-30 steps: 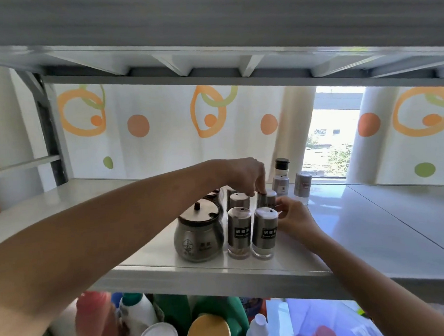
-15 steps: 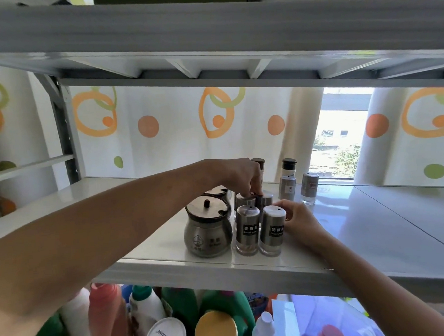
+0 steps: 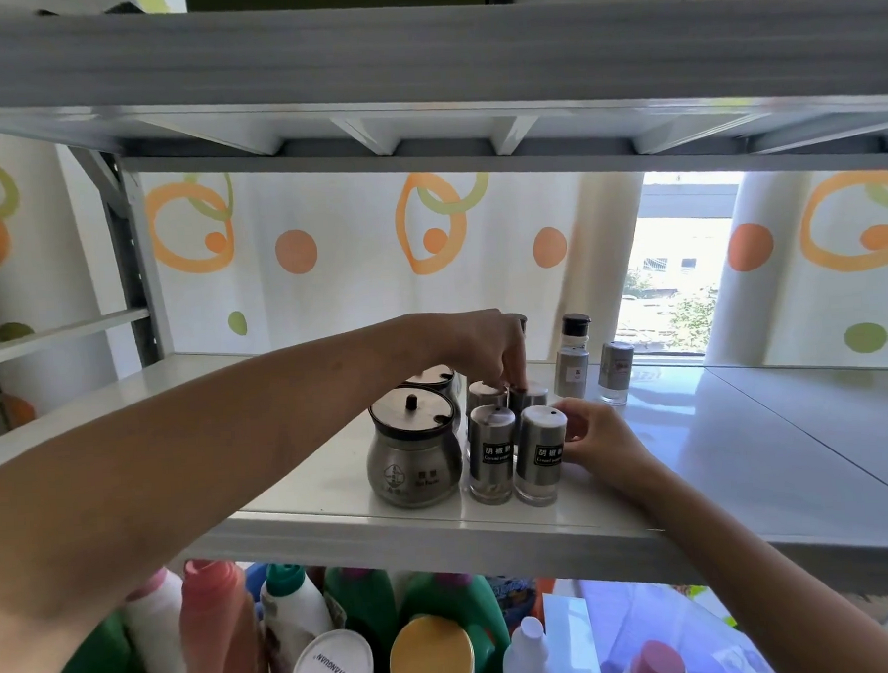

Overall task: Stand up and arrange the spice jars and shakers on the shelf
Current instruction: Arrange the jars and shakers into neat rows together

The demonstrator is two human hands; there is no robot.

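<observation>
On the white shelf (image 3: pixel 721 455) stand two round steel spice jars, one in front (image 3: pixel 415 458) and one behind it (image 3: pixel 434 378). To their right is a block of steel shakers: front left (image 3: pixel 491 454), front right (image 3: pixel 541 457), back left (image 3: pixel 482 396) and back right (image 3: pixel 532 397). My left hand (image 3: pixel 489 347) reaches over from the left, fingertips pinching down on the back right shaker's top. My right hand (image 3: pixel 594 439) curls against the front right shaker's side. A black-capped bottle (image 3: pixel 573 363) and one more shaker (image 3: pixel 616 372) stand apart at the back.
The upper shelf (image 3: pixel 417 54) hangs low overhead. A grey upright post (image 3: pixel 134 260) stands at the left. Below the shelf's front edge are several cleaning bottles (image 3: pixel 433 656). Behind hangs a patterned curtain (image 3: pixel 324 250) with a window gap (image 3: pixel 680 262).
The view has shifted a little to the left and down. Both hands stay at the block of shakers, and the shakers keep upright in the same places.
</observation>
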